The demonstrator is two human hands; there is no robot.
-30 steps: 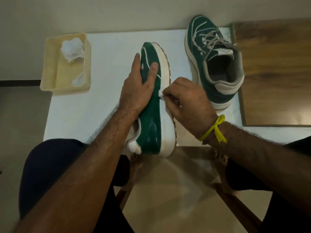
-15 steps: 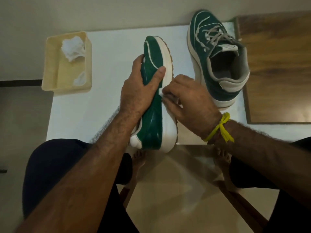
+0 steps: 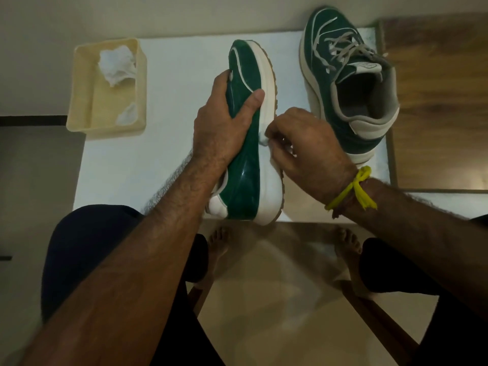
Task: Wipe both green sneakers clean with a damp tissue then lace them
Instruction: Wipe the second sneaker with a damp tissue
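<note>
The white table (image 3: 163, 154) carries everything, and the sneaker I am working on (image 3: 245, 159) stands on its side at the near edge, heel overhanging toward my knees. If I scrub too hard toward myself, I judge it could slide off onto the floor. The second green sneaker (image 3: 343, 75) sits upright at the far right, its laces loose and half threaded; a wide sweep of my elbow could knock it, though it is apart from my arm.

My left hand (image 3: 221, 128) grips the upper of the tilted sneaker, thumb across the green side. That surface looks glossy, so a wet grip may slip.

The cream tray (image 3: 79, 112) to the left holds crumpled tissues (image 3: 117, 64), well apart from me.

My right hand (image 3: 303, 143) pinches a small damp tissue (image 3: 264, 140) against the white midsole. So little of it shows that I expect it may shred or smear dirt instead of lifting it.
</note>
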